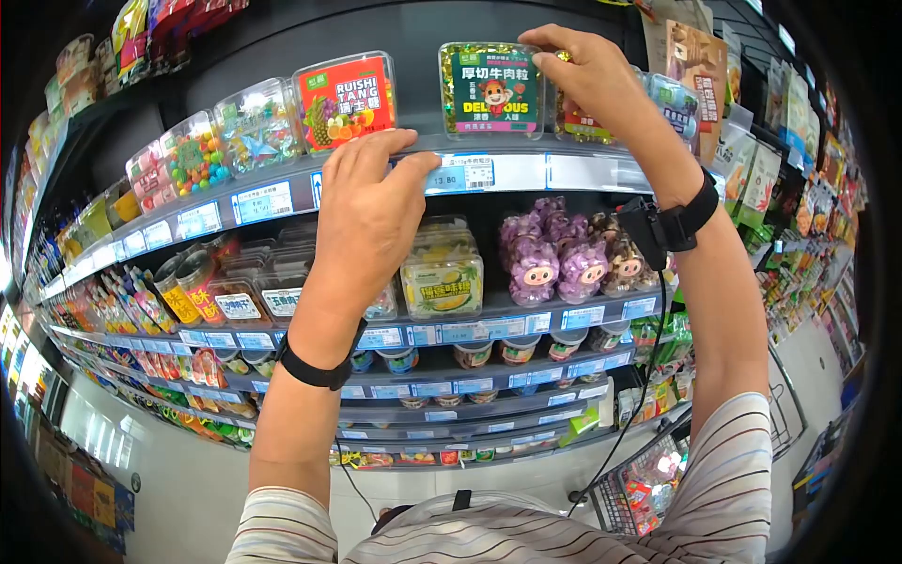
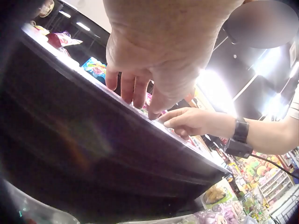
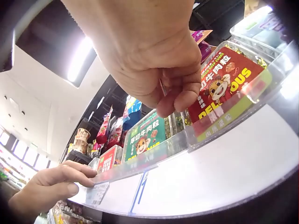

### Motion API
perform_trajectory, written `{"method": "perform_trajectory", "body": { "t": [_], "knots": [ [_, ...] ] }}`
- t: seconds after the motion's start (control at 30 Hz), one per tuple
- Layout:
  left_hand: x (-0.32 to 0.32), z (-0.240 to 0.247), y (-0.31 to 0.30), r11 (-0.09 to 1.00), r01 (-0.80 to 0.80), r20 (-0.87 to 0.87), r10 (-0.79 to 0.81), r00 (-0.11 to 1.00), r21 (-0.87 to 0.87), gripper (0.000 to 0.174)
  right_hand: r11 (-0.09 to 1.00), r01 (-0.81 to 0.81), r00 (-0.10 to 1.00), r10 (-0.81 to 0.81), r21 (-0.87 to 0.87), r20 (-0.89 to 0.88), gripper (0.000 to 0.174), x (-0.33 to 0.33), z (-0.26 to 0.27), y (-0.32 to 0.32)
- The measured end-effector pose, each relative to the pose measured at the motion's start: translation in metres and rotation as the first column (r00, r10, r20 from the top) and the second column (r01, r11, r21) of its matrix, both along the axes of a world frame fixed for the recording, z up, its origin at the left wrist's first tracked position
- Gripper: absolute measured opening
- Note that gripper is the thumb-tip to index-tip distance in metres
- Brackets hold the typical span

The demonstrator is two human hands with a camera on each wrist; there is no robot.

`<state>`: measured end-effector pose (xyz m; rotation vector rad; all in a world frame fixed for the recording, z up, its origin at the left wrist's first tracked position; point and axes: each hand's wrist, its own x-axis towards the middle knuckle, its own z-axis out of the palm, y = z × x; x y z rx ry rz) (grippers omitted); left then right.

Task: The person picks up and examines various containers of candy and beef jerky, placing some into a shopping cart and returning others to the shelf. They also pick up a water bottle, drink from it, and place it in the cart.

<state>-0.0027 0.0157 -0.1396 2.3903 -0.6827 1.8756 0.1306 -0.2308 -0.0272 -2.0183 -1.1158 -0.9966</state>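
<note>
My right hand [image 1: 587, 70] is at the top right corner of a clear plastic box of beef cubes with a green label [image 1: 493, 92], pinching that corner between thumb and fingers. The box stands upright on the upper shelf. Close to its right is a similar box with a red label [image 3: 219, 84], partly covered by the hand in the head view. My left hand [image 1: 371, 207] rests with relaxed fingers on the shelf's front edge by a blue price tag [image 1: 456, 177]. Just above its fingertips stands a red-labelled candy box [image 1: 346, 99].
More clear candy tubs [image 1: 258, 122] line the upper shelf to the left. On the shelf below are yellow-labelled candy boxes [image 1: 442, 273] and purple figure-shaped packs [image 1: 534, 273]. A wire shopping basket [image 1: 615, 498] with packets stands low at the right. Cables hang from the wrist cameras.
</note>
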Motion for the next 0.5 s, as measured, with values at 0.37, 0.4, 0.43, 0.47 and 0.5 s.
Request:
{"method": "perform_trajectory", "body": {
  "t": [0.37,0.4,0.43,0.47,0.5],
  "knots": [
    [-0.008,0.003,-0.004,0.998,-0.046,-0.058,0.048,0.997,0.042,0.033,0.998,-0.039,0.998,0.041,0.042,-0.057,0.033,-0.004,-0.001,0.0],
    [-0.009,0.003,-0.004,0.998,-0.045,-0.059,0.047,0.997,0.042,0.033,0.998,-0.045,0.997,0.047,0.046,-0.063,0.033,-0.005,-0.002,0.0],
    [-0.01,0.003,-0.005,0.998,-0.044,-0.058,0.047,0.997,0.042,0.033,0.998,-0.05,0.996,0.053,0.048,-0.071,0.033,-0.007,-0.001,0.0],
    [-0.01,0.004,-0.005,0.998,-0.046,-0.057,0.048,0.997,0.044,0.033,0.997,-0.055,0.995,0.059,0.051,-0.077,0.034,-0.01,0.0,0.0],
    [-0.009,0.003,-0.004,0.998,-0.047,-0.055,0.049,0.997,0.046,0.033,0.997,-0.06,0.994,0.064,0.054,-0.083,0.034,-0.013,0.0,0.0]
  ]
}}
